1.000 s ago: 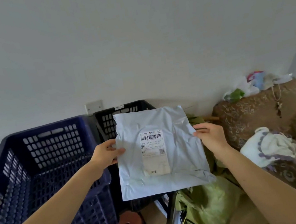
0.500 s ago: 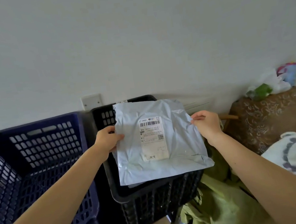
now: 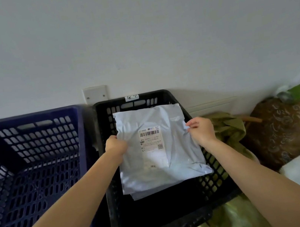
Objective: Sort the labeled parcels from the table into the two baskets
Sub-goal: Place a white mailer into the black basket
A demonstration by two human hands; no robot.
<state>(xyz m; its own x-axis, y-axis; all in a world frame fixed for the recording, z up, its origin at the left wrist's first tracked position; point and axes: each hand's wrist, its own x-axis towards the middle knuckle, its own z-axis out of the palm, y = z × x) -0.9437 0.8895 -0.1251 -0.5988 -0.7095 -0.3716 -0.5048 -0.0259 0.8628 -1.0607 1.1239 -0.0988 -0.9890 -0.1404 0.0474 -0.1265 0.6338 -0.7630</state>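
We pinch the parcel [image 3: 158, 151] by its side edges, L hand [image 3: 115, 144] & R hand [image 3: 202, 130] level; long axis points away from us, w/ the black basket [image 3: 108, 177] straight below.

1. grey parcel [image 3: 159, 170] covers the far part of the black basket [image 3: 161, 218]'s mouth; the near part stands open.
2. blue basket [image 3: 32, 142]'s mouth lies open from above.
3. wall [image 3: 134, 38] close behind both.

Dim and evenly lit, with deep shadow pooled inside the black basket [image 3: 216, 179], mild softness on the clutter [image 3: 287, 127] right of it and wide-angle bowing of the blue basket [image 3: 38, 137] left of it
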